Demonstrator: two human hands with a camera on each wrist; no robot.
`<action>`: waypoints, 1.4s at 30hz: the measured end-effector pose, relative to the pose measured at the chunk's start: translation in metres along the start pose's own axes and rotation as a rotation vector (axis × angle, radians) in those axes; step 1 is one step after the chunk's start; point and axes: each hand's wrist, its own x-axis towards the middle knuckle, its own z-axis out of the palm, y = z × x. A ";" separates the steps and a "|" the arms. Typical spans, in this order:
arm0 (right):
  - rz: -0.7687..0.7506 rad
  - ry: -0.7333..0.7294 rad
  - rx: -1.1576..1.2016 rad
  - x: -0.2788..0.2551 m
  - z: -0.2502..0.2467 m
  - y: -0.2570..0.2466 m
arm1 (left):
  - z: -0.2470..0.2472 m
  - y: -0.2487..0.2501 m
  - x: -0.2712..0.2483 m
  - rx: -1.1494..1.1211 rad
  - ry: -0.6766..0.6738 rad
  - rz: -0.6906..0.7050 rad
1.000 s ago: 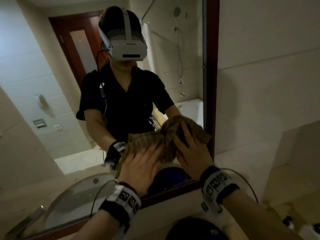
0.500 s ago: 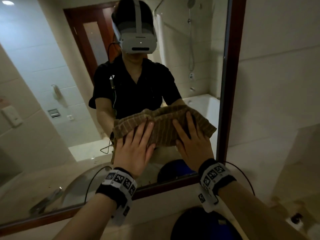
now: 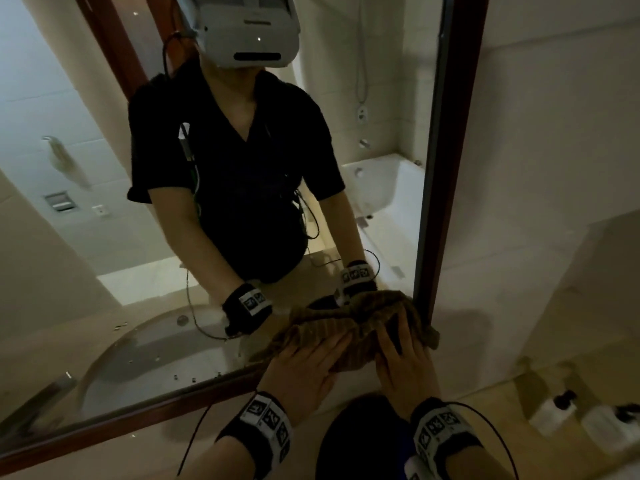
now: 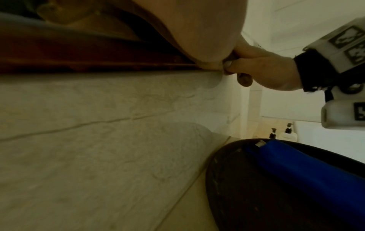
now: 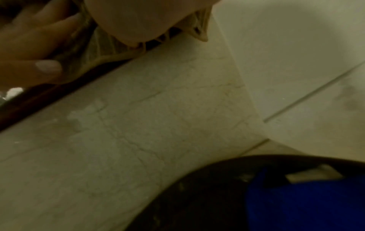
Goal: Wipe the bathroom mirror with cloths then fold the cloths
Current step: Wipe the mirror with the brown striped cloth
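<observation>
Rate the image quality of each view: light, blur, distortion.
Head view: dim, warm light; wide-angle bend in the mirror frame; brown cloth under both hands fairly sharp. Left wrist view: dark, soft; right hand readable. Right wrist view: blurriest, murky; left hand smeared.

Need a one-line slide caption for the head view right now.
Left hand and right hand press a brown cloth against the mirror's lower right corner.

- Pretty dim overall, with a warm yellowish cast.
- Head view bends straight lines near the edges, like the dark red-brown wooden mirror frame (image 3: 450, 161).
- Both wrist views are murky and soft; the right one's blurriest.
</observation>
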 end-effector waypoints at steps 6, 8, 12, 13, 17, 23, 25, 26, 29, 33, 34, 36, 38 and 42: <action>-0.002 -0.116 -0.056 -0.007 -0.001 0.010 | 0.013 0.017 0.010 -0.089 -0.051 0.015; 0.020 -0.112 -0.062 -0.009 0.001 0.006 | 0.012 0.013 0.008 -0.060 -0.024 0.052; 0.029 -0.152 -0.115 -0.018 0.008 -0.014 | 0.007 0.000 -0.007 -0.046 -0.034 0.063; 0.036 -0.186 -0.130 -0.021 0.010 -0.021 | 0.007 -0.005 -0.015 -0.060 -0.053 0.054; -0.063 -0.290 -0.169 -0.032 0.024 -0.061 | 0.019 -0.032 -0.070 -0.067 -0.166 -0.054; -0.145 -0.427 -0.181 -0.037 0.048 -0.137 | 0.029 -0.073 -0.148 0.067 -0.150 -0.172; -0.173 -0.415 -0.199 -0.039 0.057 -0.155 | 0.026 -0.084 -0.165 0.118 -0.123 -0.166; -0.185 -0.395 -0.207 -0.040 0.062 -0.163 | 0.023 -0.089 -0.172 0.139 -0.111 -0.159; -0.181 -0.337 -0.196 -0.041 0.069 -0.171 | 0.021 -0.096 -0.178 0.158 -0.098 -0.159; -0.187 -0.296 -0.177 -0.033 0.064 -0.174 | 0.014 -0.098 -0.177 0.216 -0.049 -0.190; -0.208 -0.269 -0.169 -0.026 0.062 -0.177 | 0.007 -0.100 -0.175 0.235 -0.030 -0.210; -0.267 -0.216 -0.155 -0.005 0.054 -0.187 | -0.015 -0.106 -0.166 0.259 0.003 -0.228; -0.323 -0.139 -0.125 0.024 0.035 -0.203 | -0.046 -0.116 -0.156 0.261 0.108 -0.235; -0.429 0.120 -0.120 0.092 -0.020 -0.249 | -0.129 -0.150 -0.140 0.288 0.422 -0.348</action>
